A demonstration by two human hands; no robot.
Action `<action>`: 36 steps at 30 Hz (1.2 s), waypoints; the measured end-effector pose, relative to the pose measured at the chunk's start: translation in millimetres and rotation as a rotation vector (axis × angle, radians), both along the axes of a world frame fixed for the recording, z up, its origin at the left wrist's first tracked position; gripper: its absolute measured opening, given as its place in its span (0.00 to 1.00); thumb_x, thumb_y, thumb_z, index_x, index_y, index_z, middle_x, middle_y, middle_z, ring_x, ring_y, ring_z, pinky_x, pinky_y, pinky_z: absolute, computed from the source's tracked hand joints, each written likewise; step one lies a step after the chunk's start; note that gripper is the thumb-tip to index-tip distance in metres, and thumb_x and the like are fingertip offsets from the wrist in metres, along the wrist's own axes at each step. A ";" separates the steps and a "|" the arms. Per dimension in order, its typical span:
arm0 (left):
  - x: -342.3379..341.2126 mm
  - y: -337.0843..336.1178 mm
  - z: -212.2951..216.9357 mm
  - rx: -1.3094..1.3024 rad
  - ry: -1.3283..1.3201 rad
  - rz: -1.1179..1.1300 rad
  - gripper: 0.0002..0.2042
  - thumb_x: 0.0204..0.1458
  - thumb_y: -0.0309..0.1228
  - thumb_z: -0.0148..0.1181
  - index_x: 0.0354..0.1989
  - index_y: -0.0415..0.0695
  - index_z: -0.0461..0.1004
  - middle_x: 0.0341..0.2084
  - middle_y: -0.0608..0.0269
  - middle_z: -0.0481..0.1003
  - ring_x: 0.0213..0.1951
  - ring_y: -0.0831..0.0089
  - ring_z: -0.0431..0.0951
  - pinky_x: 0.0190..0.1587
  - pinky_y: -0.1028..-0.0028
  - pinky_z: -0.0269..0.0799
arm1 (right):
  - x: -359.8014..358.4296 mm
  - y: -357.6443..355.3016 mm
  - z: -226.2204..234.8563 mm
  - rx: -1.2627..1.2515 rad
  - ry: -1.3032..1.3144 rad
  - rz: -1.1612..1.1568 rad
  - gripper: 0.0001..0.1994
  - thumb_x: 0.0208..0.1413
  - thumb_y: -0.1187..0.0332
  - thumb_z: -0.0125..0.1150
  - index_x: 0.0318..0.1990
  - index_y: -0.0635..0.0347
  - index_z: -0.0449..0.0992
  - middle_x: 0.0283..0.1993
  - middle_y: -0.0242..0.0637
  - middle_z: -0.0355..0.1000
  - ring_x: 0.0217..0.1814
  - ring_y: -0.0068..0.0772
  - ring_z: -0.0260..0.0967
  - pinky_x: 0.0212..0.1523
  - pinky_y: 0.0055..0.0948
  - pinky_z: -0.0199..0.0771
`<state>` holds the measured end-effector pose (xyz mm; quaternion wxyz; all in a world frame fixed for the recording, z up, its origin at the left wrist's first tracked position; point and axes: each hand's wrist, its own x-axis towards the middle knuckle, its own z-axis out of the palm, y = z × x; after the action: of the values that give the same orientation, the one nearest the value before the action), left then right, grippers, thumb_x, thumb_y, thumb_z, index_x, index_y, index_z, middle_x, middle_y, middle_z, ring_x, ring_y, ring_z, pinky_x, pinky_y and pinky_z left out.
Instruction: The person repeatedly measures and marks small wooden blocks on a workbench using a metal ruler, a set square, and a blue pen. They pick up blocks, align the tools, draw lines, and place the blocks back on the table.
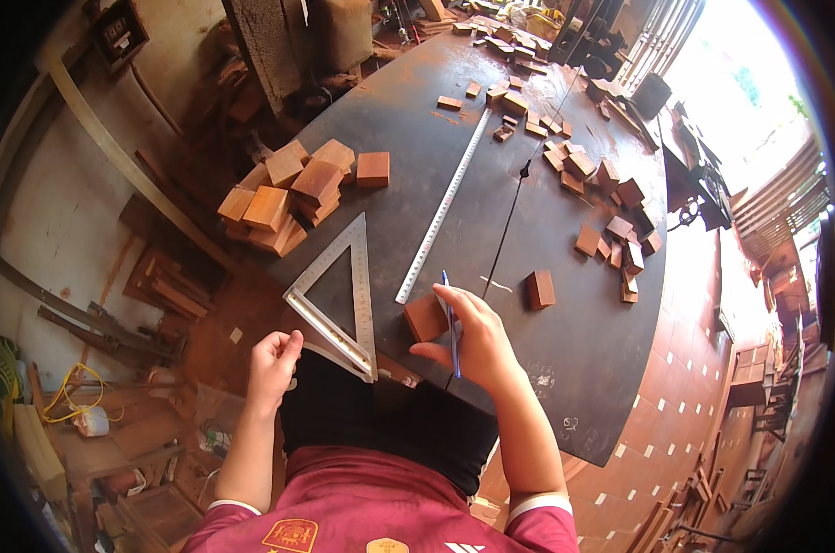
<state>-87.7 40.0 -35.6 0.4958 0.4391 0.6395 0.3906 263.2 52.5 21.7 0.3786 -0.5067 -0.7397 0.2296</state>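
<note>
Dark workbench, wood workshop. Right hand pinches blue pen, fingertips on small wood block. Left hand, fingers curled, touches triangular metal square. Marking stage; square needs aligning on block.

On the table, the set square lies at the near edge before my left hand. The block sits right of it, under my right hand, which holds the pen. The steel rule runs beyond. A block pile lies far left; scattered blocks lie right.
</note>
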 end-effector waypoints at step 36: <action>104.2 -10.4 44.4 0.299 -0.451 -0.158 0.05 0.62 0.26 0.52 0.41 0.36 0.70 0.25 0.56 0.80 0.28 0.70 0.85 0.31 0.72 0.81 | -4.1 0.5 -15.5 -0.161 0.672 -0.195 0.05 0.60 0.77 0.63 0.42 0.65 0.78 0.34 0.35 0.78 0.33 0.19 0.74 0.35 0.23 0.74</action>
<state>16.6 29.7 8.8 0.5842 0.4576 0.4121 0.5286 259.0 53.0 6.2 0.5796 -0.4994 -0.5017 0.4036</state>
